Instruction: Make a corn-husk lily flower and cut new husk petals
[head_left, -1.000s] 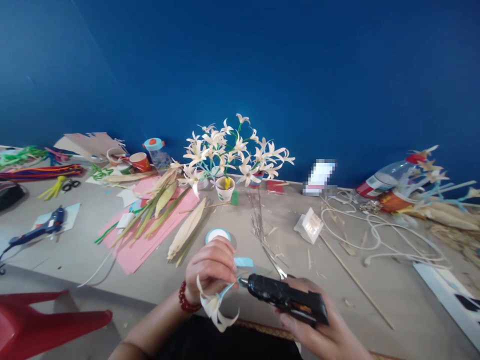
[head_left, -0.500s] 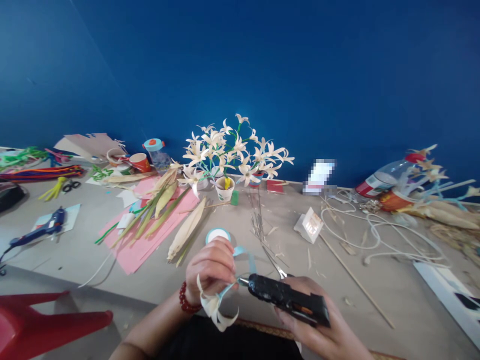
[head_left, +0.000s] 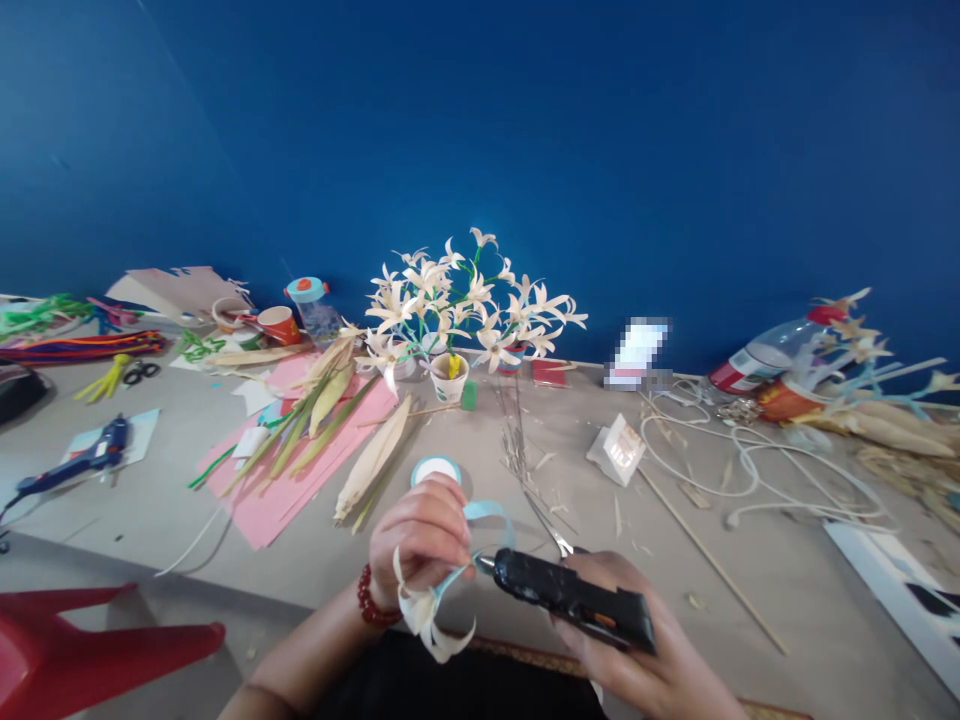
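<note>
My left hand (head_left: 421, 530) is closed in a pinch on the pale blue stem of a cream handmade flower (head_left: 426, 612), whose petals hang below the fingers. Light blue tape (head_left: 491, 510) loops out to the right of those fingers, and a tape roll (head_left: 436, 468) lies on the table just behind the hand. My right hand (head_left: 615, 610) grips a black hot glue gun (head_left: 570, 598) from beneath. The gun's metal nozzle points left and sits close to the stem at my left fingertips; whether it touches cannot be made out.
Cups of finished cream flowers (head_left: 450, 300) stand near the blue wall. Pink paper (head_left: 277, 500) with corn husks lies left, beyond it a blue glue gun (head_left: 90, 455). Scissors (head_left: 561, 543) and thin wires lie centrally. A white cable (head_left: 750, 490) and wooden stick (head_left: 716, 560) are right.
Both hands stay almost where they were, with the flower and glue gun held as before. The loop of blue tape has shifted slightly.
</note>
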